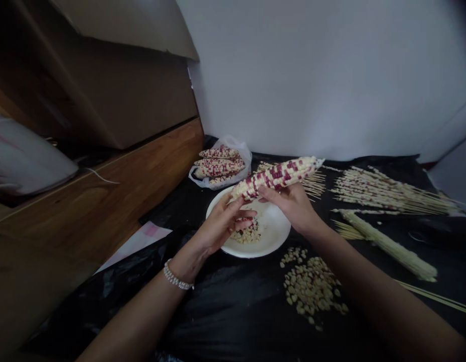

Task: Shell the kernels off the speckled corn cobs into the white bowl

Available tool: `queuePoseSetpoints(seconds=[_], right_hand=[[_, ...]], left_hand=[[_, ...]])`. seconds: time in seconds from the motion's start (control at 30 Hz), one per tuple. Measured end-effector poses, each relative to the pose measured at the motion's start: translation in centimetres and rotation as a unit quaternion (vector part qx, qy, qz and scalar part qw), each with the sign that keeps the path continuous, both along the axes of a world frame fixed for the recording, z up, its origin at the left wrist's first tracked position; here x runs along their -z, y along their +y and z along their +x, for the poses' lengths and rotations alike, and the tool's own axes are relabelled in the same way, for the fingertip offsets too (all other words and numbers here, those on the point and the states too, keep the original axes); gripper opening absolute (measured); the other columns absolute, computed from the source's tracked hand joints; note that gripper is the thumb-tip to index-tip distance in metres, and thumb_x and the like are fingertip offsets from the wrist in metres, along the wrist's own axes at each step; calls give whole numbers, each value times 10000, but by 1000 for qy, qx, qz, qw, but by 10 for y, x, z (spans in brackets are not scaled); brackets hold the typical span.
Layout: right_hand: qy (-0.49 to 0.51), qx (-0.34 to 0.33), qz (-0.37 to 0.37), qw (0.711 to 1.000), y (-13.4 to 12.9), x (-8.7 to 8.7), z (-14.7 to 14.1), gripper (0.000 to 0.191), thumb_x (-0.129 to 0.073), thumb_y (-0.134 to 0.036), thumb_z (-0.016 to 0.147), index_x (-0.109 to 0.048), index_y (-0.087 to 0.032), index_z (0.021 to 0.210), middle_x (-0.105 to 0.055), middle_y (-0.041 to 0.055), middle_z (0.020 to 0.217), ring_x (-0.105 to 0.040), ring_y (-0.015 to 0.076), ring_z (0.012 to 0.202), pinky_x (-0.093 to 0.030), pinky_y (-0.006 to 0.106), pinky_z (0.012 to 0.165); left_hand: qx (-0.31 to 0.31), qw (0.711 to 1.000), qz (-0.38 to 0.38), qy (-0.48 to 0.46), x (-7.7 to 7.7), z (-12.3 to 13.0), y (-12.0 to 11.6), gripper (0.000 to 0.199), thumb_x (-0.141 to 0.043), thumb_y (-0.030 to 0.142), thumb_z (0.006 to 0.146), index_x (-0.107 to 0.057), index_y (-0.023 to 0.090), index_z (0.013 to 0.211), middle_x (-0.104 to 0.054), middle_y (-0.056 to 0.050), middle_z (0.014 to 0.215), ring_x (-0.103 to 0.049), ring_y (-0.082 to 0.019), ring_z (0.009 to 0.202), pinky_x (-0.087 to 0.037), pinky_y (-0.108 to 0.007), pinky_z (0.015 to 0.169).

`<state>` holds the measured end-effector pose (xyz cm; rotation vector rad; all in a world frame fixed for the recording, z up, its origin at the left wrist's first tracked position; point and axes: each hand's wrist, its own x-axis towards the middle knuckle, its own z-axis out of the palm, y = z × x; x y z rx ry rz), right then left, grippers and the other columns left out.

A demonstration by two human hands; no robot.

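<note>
A corn cob [278, 176] with cream and dark red kernels is held slantwise above a white bowl [273, 241]. My right hand [293, 203] grips it from below near its middle, thumb across the near side. At the cob's lower left end, my left hand [223, 218] holds it between thumb and index finger, the other fingers spread. Loose kernels [248, 232] in cream and red lie in the bowl beneath my left hand. To the bowl's lower right, a heap of pale kernels [312, 286] rests on black plastic sheeting [225, 306].
Several speckled cobs [220, 166] fill a white plastic bag [246, 156] behind the bowl. At right lie thin sticks threaded with kernels [380, 191] and a bare cob [391, 244]. A wooden board [168, 156] and a cardboard box [135, 95] border the left; a pale wall [312, 75] stands behind.
</note>
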<state>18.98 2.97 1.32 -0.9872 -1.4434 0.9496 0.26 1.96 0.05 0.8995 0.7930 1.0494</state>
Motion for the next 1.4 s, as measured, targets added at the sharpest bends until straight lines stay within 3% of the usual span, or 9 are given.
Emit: queuePoseSetpoints(seconds=[0.2, 0.37, 0.5, 0.57, 0.67, 0.8, 0.9, 1.13, 1.4], right_hand=[[-14, -44, -41, 998, -2, -8, 1, 297, -751, -469, 850, -704, -193, 949, -776, 114, 1039, -726, 274, 974, -595, 470, 924], [-107, -56, 13, 993, 0, -5, 7, 317, -691, -455, 904, -726, -196, 1084, -766, 98, 1083, -710, 241, 1020, -565, 411, 933], [-337, -161, -60, 926, -16, -15, 7, 270, -715, -417, 894, -746, -158, 960, -722, 34, 755, -648, 177, 693, -495, 300, 647], [-384, -216, -20, 898, -27, -24, 3, 155, -723, -318, 896, -744, -167, 923, -729, 12, 751, -634, 149, 677, -471, 273, 648], [-377, -96, 141, 910, -39, -35, -4, 165, -675, -293, 943, -728, -180, 1051, -766, 41, 950, -684, 178, 846, -509, 300, 774], [-523, 64, 282, 802, -35, -33, -2, 540, -750, -274, 880, -595, -142, 1380, -654, 169, 1367, -576, 352, 1283, -449, 491, 1051], [-591, 73, 233, 769, -26, -26, 5, 646, -714, -249, 897, -489, -144, 1494, -664, 175, 1357, -656, 338, 1169, -493, 480, 977], [-590, 19, 162, 791, -17, -22, 17, 479, -648, -323, 921, -595, -175, 1373, -726, 123, 1228, -711, 290, 1012, -517, 364, 777], [-605, 31, 152, 781, -17, -26, 19, 452, -643, -336, 896, -630, -202, 1327, -746, 108, 1143, -703, 267, 934, -442, 320, 698]], left_hand=[[6, 996, -27, -87, 1, 0, 1, 435, -842, 226, 825, -656, 190, 1216, -741, -80, 1219, -746, -198, 1025, -613, -287, 869], [-39, 993, -22, -111, 1, 3, 2, 392, -807, 148, 838, -631, 197, 1185, -736, -42, 1222, -747, -148, 981, -620, -264, 875], [-111, 987, 6, -119, 5, 2, 7, 453, -836, 59, 757, -594, 213, 1107, -731, 15, 1088, -734, -108, 947, -605, -216, 872], [-127, 985, 28, -112, 7, 2, 8, 494, -861, 68, 727, -575, 226, 1098, -721, 31, 1044, -726, -99, 910, -603, -221, 868], [-125, 986, 67, -88, 10, 3, 7, 510, -894, 135, 712, -578, 230, 1101, -714, 20, 1055, -714, -110, 906, -603, -245, 862], [-103, 988, 111, -26, 13, 5, 2, 529, -918, 199, 693, -601, 232, 1116, -708, -9, 1076, -696, -150, 938, -596, -274, 839], [-82, 984, 156, 27, 15, 5, 0, 549, -927, 248, 687, -617, 236, 1140, -698, -14, 1067, -678, -160, 935, -588, -283, 838], [9, 968, 221, 123, 8, -6, 4, 527, -809, 450, 831, -604, 234, 1265, -661, -65, 1155, -667, -172, 881, -621, -298, 739], [34, 957, 231, 171, 9, -9, 5, 543, -630, 519, 961, -541, 178, 1374, -641, 0, 726, -612, -144, 619, -511, -258, 588]])
